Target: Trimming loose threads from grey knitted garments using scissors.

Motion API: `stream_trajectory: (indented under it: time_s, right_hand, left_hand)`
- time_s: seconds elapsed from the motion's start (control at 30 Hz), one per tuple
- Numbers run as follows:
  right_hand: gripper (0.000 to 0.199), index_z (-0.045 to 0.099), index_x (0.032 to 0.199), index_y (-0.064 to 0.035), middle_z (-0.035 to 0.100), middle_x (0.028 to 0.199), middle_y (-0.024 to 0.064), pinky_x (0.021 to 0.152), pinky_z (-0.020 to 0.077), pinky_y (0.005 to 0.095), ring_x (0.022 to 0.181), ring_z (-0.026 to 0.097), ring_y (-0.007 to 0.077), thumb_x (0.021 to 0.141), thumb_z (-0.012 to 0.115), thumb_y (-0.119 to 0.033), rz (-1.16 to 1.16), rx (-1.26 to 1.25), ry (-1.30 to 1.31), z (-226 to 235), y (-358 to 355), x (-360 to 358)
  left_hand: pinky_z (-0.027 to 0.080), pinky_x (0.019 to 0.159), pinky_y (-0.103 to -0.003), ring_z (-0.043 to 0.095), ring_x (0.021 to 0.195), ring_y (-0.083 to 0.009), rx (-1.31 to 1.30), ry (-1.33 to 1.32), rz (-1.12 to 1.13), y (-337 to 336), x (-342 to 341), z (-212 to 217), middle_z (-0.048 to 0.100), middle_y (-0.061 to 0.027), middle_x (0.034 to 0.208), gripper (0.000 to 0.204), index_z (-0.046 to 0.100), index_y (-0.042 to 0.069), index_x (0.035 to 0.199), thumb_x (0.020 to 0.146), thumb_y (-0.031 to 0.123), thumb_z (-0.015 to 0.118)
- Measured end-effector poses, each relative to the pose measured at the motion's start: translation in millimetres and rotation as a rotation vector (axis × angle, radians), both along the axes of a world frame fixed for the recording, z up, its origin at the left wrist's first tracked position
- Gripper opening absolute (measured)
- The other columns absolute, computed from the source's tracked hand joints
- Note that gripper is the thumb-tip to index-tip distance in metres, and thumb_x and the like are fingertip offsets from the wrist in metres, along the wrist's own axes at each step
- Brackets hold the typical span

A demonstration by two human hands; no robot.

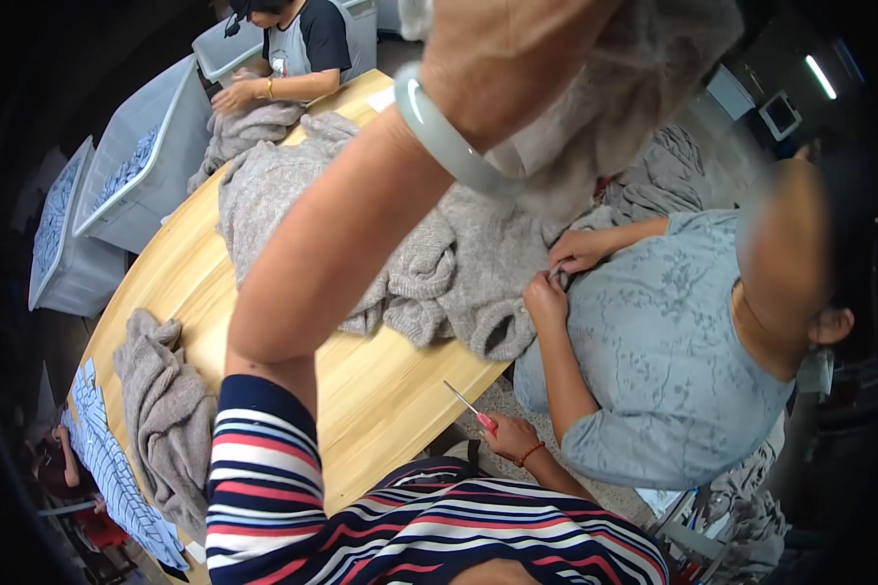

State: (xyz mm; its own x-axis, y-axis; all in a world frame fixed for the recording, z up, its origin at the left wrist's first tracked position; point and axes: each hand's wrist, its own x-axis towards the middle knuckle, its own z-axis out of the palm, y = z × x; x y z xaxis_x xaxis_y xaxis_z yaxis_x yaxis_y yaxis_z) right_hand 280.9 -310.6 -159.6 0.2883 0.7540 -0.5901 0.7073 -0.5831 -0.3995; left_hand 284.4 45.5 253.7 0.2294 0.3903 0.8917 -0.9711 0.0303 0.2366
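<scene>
My left arm, with a pale jade-green bangle at the wrist, is raised across the middle of the view. My left hand (522, 58) is close at the top edge, its fingers out of sight. A thin grey-beige knit garment (619, 122) hangs from it in the air, blurred. Low beside my striped top, my right hand (512, 439), wearing a red bead bracelet, is closed on the pink-red handle of a slim metal-shafted tool (471, 403). Its shaft points up and left toward the table edge; the tip's shape is too small to tell.
Grey knit sweaters (493, 253) lie heaped on the wooden table (390, 409), another grey knit (166, 419) at its left. A person in light blue (654, 341) handles knitwear at my right; another person (307, 49) works at the far end. Grey plastic bins (151, 146) stand at far left.
</scene>
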Motion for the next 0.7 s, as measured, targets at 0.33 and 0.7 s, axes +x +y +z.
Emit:
stream_trajectory:
  time_s: [0.33,0.7]
  right_hand:
    - [0.032,0.063,0.106,-0.0109,0.069,0.093,0.0224,0.077,0.0517,0.0544,0.09,0.066,0.0449,0.088,0.064,-0.037,0.059,-0.094,0.065,-1.1,11.9,8.8]
    - [0.035,0.063,0.116,-0.0132,0.07,0.095,0.021,0.084,0.0495,0.0557,0.093,0.066,0.042,0.089,0.061,-0.036,0.106,-0.224,0.099,-21.3,2.8,3.3]
  left_hand:
    - [0.049,0.057,-0.027,0.058,0.063,-0.0113,-0.522,1.051,0.216,1.5,-29.1,-366.6,0.063,-0.002,0.075,0.023,0.067,0.001,0.097,0.086,0.02,0.071]
    - [0.009,0.109,-0.078,0.022,0.147,-0.041,0.566,1.975,1.742,182.2,-171.1,-414.0,0.038,-0.0153,0.152,0.09,0.049,0.023,0.143,0.065,0.05,0.085]
